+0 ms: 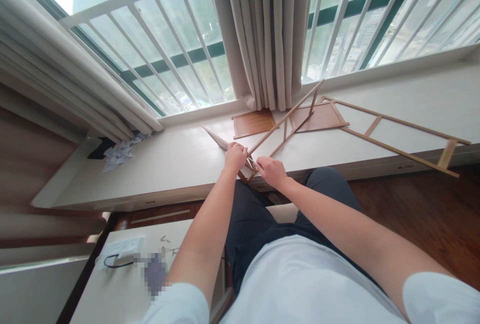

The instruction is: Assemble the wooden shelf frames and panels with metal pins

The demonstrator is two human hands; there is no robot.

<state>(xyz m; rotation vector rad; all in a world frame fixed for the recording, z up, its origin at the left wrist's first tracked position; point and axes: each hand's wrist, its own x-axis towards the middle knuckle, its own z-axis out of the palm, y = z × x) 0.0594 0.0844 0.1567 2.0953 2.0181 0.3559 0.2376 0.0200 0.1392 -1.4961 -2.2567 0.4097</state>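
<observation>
A thin wooden ladder-like frame [287, 116] leans from the window ledge down toward me. Its near end sits between both hands. My left hand [235, 156] is closed around that near end, on its left rail. My right hand [270, 170] is closed too, pinching the same end from the right, fingertips almost touching the left hand. What exactly the fingers press on is hidden. I am seated, knees against the ledge.
A second, longer wooden frame [403, 136] lies flat on the white ledge [168, 164] to the right. Two brown wooden panels [253, 123] lie near the curtain [268, 34]. Crumpled paper [119, 154] lies far left. A power strip [120, 248] rests on the low white table at bottom left.
</observation>
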